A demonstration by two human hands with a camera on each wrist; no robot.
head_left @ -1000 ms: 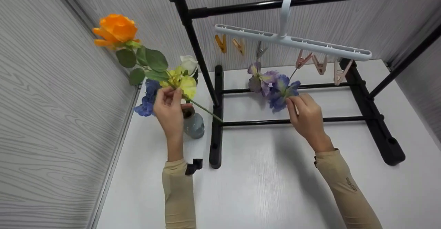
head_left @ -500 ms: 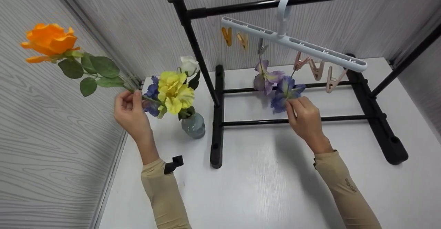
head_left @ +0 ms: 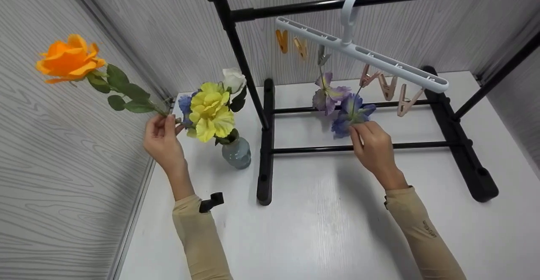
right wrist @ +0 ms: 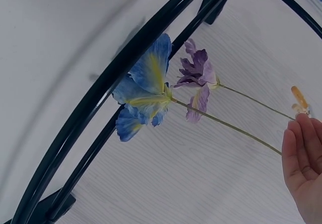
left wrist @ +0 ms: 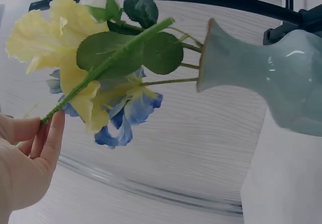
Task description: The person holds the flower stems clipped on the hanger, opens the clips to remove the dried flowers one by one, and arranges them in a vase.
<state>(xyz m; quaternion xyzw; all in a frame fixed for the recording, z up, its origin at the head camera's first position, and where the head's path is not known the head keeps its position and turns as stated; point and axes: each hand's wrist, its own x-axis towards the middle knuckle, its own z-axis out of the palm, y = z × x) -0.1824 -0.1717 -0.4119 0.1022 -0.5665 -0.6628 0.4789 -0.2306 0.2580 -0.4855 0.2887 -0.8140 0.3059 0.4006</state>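
Observation:
My left hand (head_left: 163,143) pinches the green stem of an orange artificial rose (head_left: 71,60) between thumb and fingers. Its bloom points up and left, while in the left wrist view the bare stem (left wrist: 108,63) crosses in front of other flowers. Close by are a yellow flower (head_left: 211,113), a white rose (head_left: 233,80) and a blue flower (left wrist: 126,118) in a grey-blue vase (head_left: 237,152). My right hand (head_left: 374,147) hovers with loosely bent fingers, overlapping a hanging blue iris (head_left: 350,110) in the head view. Beside that iris hangs a purple one (head_left: 327,94).
A pale blue clip hanger (head_left: 379,60) hangs from the top bar of a black rack (head_left: 291,9). Several clips, including an orange one (head_left: 282,41) and a pink one (head_left: 387,87), dangle from it. The rack stands on a white table (head_left: 303,229) between grey wood-grain walls.
My left hand has carried the orange rose left, away from the rack. The hanger has swivelled, its right end coming forward, and the hanging irises have shifted slightly right. My right hand has barely moved.

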